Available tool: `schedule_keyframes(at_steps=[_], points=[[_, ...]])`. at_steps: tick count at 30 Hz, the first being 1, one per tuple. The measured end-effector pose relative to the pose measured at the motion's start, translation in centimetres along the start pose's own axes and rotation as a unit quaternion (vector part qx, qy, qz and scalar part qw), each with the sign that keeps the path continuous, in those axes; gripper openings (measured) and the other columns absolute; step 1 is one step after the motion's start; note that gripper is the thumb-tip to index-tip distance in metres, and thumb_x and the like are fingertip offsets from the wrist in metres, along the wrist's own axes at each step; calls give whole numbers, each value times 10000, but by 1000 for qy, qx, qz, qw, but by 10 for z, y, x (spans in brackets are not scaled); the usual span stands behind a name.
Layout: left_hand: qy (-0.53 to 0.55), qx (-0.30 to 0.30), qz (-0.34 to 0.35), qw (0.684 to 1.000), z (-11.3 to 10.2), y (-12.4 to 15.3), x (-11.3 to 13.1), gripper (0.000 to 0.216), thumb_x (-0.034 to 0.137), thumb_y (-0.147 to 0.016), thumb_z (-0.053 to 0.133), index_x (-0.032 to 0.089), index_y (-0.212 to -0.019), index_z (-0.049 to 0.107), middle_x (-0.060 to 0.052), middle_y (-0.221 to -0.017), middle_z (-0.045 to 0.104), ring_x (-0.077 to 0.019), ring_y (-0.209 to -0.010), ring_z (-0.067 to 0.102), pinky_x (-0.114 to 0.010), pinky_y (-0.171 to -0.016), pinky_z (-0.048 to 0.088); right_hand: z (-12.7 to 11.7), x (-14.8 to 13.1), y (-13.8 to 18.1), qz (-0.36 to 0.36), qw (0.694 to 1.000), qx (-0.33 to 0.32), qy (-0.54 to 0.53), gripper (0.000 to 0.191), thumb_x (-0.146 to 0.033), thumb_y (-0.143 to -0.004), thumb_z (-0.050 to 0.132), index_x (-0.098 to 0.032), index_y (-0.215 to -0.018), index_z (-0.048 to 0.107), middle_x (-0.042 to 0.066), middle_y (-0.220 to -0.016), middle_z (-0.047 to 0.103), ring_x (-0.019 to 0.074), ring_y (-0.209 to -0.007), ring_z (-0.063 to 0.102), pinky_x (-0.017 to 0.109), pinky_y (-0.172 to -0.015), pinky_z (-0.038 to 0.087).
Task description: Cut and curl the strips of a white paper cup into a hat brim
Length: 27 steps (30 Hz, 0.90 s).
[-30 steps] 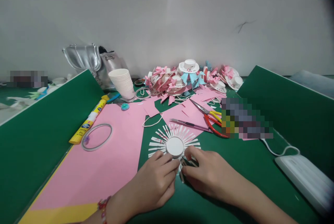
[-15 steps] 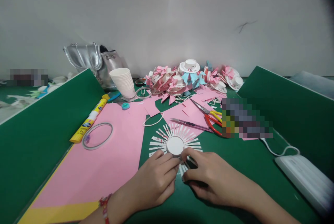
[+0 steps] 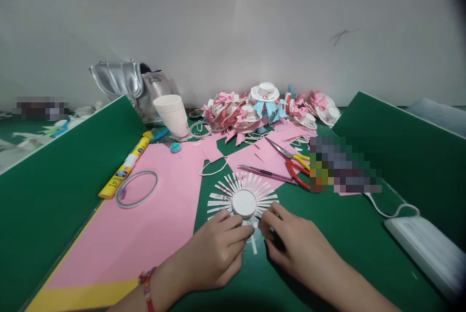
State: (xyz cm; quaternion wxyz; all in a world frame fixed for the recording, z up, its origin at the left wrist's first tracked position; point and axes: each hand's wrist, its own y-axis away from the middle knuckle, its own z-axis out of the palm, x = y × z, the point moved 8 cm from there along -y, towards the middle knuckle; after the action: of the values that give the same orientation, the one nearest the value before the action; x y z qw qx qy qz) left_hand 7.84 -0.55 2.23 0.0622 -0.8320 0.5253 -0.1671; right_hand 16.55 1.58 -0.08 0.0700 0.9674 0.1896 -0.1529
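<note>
The cup (image 3: 243, 204) sits base up on the bench (image 3: 225, 297), between the hands, its wall slit into strips that fan out flat. Its near side is partly covered by fingers; one strip pokes out toward the wearer between the hands.

The left hand (image 3: 220, 244) has its fingers bent over the near left strips, tips by the base; whether it grips or only presses, I cannot tell, as the thumb is hidden. The right hand (image 3: 291, 234) is curled narrow at the near right strips, fingertips close together; whether a strip is pinched there cannot be made out. Both forearms run out of the picture at the bottom.

A blurred block (image 3: 342, 164) covers something on the right and the ends of the handles of the scissors (image 3: 287, 153). The mask (image 3: 429, 254) is cut off by the right edge. In the far pile (image 3: 251, 113), the paper hats overlap too much to count. The bag (image 3: 120, 79) is partly hidden by the left panel (image 3: 73, 181) and the cup stack (image 3: 171, 115). A small purple thing (image 3: 123, 192) inside the tape ring (image 3: 156, 186) is unclear.
</note>
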Motion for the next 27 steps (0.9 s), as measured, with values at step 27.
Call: schedule_keyframes(at_steps=[27], points=[[31, -16, -17, 999, -1, 0, -4, 254, 84, -786, 412, 137, -995, 546, -85, -994, 637, -188, -770, 517, -334, -697, 371, -13, 12, -4, -13, 962, 94, -256, 247, 36, -655, 387, -199, -725, 418, -14, -712, 464, 111, -612, 461, 206, -558, 359]])
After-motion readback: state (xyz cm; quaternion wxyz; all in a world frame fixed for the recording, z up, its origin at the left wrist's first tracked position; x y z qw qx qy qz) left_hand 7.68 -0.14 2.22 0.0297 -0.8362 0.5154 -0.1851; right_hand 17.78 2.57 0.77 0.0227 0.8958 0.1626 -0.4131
